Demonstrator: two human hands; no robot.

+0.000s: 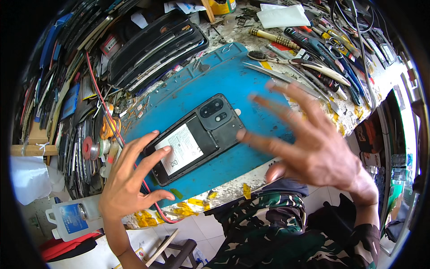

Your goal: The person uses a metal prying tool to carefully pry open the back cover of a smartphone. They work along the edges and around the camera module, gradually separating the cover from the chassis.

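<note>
A smartphone (214,145) with its back cover off lies slantwise on a blue work mat (264,134). Its camera block (216,112) is at the upper right end, and a white-labelled battery (179,149) shows in the lower left half. My left hand (130,177) rests at the phone's lower left end, fingers apart, with fingertips at the frame and over the battery. Above the mat to the right, my right hand (304,148) has its fingers spread, slightly smeared by motion. Its index fingertip is by the phone's right edge; whether it touches I cannot tell.
Dark phone shells (156,49) are stacked behind the mat. Phone panels (76,45) crowd the left side. Tweezers (268,74), a brush (257,55) and pens lie at the right. A red cable (105,107) runs down the left. A plastic jug (74,215) stands lower left.
</note>
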